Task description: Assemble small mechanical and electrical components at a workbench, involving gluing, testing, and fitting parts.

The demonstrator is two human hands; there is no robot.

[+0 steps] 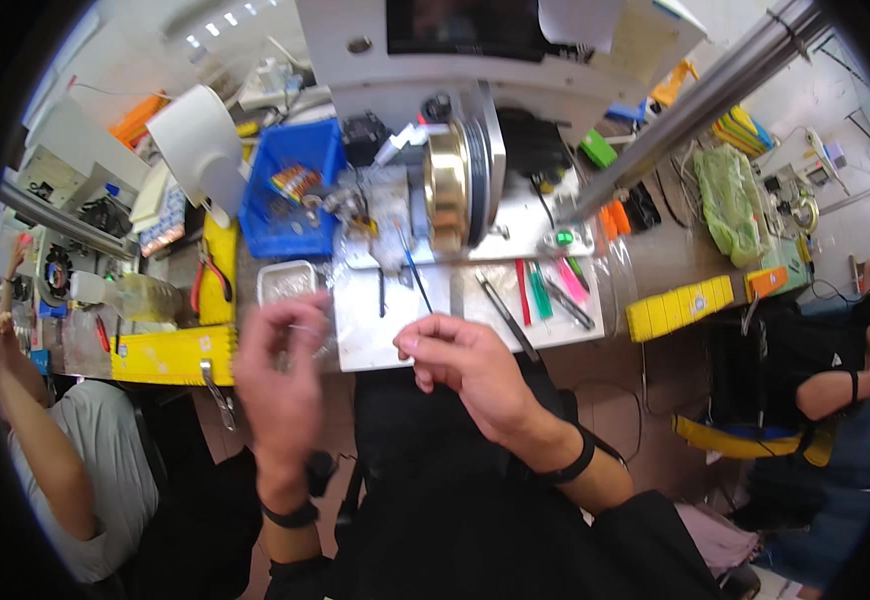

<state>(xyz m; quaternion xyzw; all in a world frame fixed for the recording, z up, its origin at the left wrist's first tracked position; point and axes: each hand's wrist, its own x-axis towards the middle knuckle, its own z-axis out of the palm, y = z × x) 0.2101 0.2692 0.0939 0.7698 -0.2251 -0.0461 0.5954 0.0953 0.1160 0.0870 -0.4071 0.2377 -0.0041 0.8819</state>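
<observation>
My left hand (280,385) is raised beside the front left corner of the white work plate (375,345), near a small white tray (288,270). Motion smears its fingers, so their grip does not show. Over the plate's front edge is my right hand (475,375), with thumb and forefinger pinched together; anything between them is too small to make out. Beyond it lie a thin blue stick (416,275) and a dark slim tool like tweezers (505,315). Red, green and pink handled tools (540,295) lie to the right.
A machine with a brass-coloured wheel (447,188) stands behind the plate. The blue bin (295,190) holds small parts at the left. Red-handled pliers (211,280) rest on a yellow strip (175,355). A slanted metal post (695,110) rises at the right. Other people sit on both sides.
</observation>
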